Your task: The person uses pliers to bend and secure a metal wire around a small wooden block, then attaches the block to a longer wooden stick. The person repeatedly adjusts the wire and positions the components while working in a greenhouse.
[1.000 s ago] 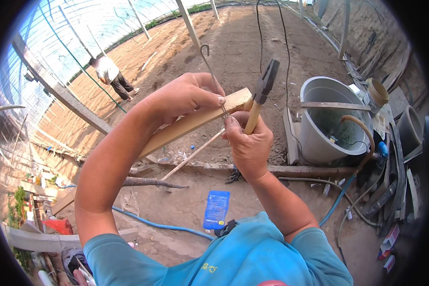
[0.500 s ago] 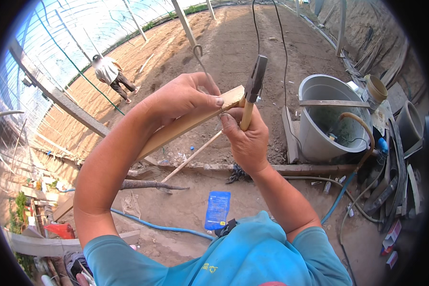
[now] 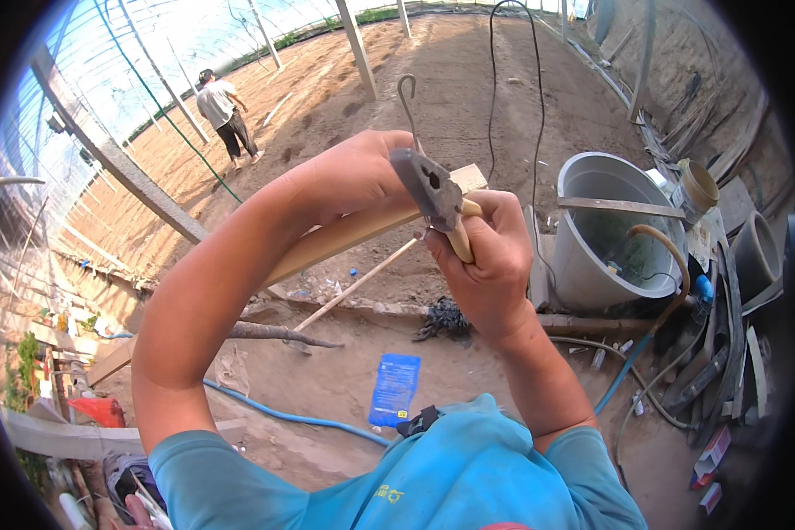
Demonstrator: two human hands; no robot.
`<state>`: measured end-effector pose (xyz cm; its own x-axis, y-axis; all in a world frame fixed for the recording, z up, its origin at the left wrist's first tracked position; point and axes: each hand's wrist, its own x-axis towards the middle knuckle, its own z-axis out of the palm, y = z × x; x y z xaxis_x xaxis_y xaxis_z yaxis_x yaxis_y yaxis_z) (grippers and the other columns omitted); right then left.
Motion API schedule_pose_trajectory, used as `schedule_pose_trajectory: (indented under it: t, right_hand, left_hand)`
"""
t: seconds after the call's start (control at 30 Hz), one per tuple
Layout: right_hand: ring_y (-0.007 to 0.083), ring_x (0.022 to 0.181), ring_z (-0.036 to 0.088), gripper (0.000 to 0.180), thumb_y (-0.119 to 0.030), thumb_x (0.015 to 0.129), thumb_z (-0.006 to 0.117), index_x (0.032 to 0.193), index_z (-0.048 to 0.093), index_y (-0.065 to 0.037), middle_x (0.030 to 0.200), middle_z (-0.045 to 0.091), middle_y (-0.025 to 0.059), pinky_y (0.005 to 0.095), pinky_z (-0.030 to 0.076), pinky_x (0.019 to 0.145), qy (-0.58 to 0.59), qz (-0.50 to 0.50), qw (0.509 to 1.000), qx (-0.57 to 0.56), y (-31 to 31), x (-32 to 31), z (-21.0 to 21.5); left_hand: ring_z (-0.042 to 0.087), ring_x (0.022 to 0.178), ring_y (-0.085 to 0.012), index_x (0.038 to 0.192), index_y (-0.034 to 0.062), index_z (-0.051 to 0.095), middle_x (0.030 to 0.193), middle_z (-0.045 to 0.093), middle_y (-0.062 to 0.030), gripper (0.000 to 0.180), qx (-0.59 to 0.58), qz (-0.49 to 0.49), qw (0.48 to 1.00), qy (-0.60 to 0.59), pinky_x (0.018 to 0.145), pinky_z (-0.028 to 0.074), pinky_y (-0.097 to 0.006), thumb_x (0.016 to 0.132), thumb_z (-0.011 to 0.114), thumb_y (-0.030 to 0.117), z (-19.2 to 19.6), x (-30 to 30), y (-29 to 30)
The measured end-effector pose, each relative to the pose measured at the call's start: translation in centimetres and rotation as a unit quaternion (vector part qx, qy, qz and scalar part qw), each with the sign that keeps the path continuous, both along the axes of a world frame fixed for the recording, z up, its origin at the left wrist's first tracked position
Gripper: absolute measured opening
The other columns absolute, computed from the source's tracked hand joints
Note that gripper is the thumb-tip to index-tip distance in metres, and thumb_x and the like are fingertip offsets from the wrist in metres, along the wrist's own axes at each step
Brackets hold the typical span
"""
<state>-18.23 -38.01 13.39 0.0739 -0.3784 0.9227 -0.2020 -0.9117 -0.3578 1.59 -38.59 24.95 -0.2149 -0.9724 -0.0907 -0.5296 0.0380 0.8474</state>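
A pale wooden batten slants up across the middle, gripped by my left hand, whose fingertips are partly hidden. From beside those fingertips a bent metal wire with a hooked end sticks up; its lower part disappears behind the tool. My right hand is closed round the tan handles of a pair of pliers. Their dark grey head tilts left across the batten, close to my left fingertips. Whether the jaws bite the wire cannot be made out.
A big grey tub with a board across it stands at right, a hose hanging over its rim. A blue packet lies on the ground before me. Another person stands far left near posts. A thin stick leans below the batten.
The pliers have swung from nearly upright to leaning left, their head now over the batten beside my left fingers. The hooked wire stands further right. The far person has turned.
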Motion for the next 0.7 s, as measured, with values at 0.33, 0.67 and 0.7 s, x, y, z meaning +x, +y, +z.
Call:
schedule_pose_trajectory:
  t: [0.33,0.67,0.7]
  right_hand:
    - [0.0179,0.089,0.063,0.026,-0.006,0.078,0.094,0.096,0.076,0.000,0.100,0.066,0.0067,0.0328,0.052,0.072,-0.020,0.003,0.998,0.066,-0.4,0.0,4.4]
    - [0.0258,0.094,0.064,0.021,-0.011,0.091,0.085,0.101,0.070,-0.001,0.105,0.065,0.0110,0.0386,0.053,0.080,0.097,0.010,0.972,0.215,1.9,-6.5,-1.8]
    - [0.0287,0.096,0.064,0.021,-0.011,0.091,0.084,0.102,0.070,-0.001,0.108,0.065,0.0131,0.0404,0.054,0.081,0.150,-0.024,0.974,0.171,2.0,-7.1,-2.6]
  left_hand:
    - [0.067,0.097,-0.0181,0.104,0.0031,0.072,0.099,0.074,-0.0102,0.034,-0.006,-0.010,1.000,-0.003,0.088,0.052,-0.033,0.089,0.086,0.030,-1.3,0.4,-0.4]
    - [0.069,0.091,-0.0128,0.105,0.0034,0.070,0.098,0.074,-0.0065,0.023,0.021,0.045,0.999,-0.015,0.084,0.054,-0.029,0.091,0.083,0.015,0.0,0.5,0.3]
    - [0.069,0.092,-0.0129,0.106,0.0034,0.070,0.098,0.074,-0.0065,0.023,0.020,0.044,0.999,-0.010,0.085,0.054,-0.029,0.091,0.083,0.015,0.2,0.4,0.3]
